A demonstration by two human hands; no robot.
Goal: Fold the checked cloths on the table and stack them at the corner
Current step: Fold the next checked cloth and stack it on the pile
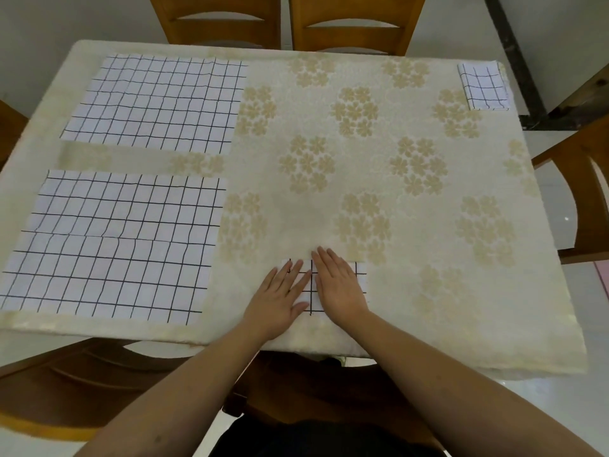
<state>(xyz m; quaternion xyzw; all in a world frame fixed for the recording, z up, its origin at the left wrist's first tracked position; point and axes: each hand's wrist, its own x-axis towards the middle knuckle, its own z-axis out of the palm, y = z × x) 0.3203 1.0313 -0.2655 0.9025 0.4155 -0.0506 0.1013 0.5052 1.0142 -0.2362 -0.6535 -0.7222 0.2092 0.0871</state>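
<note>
A small folded checked cloth [361,275] lies near the table's front edge, white with thin black grid lines. My left hand [280,296] and my right hand [339,285] both rest flat on it, fingers spread, palms down. Two unfolded checked cloths lie spread flat on the left: one at the far left [155,102], one at the near left [115,245]. A folded checked cloth [483,85] sits at the far right corner of the table.
The table wears a cream tablecloth [412,199] with tan flower prints. Wooden chairs stand at the far side [349,24], at the right [586,179] and at the near left [66,384]. The floor is pale.
</note>
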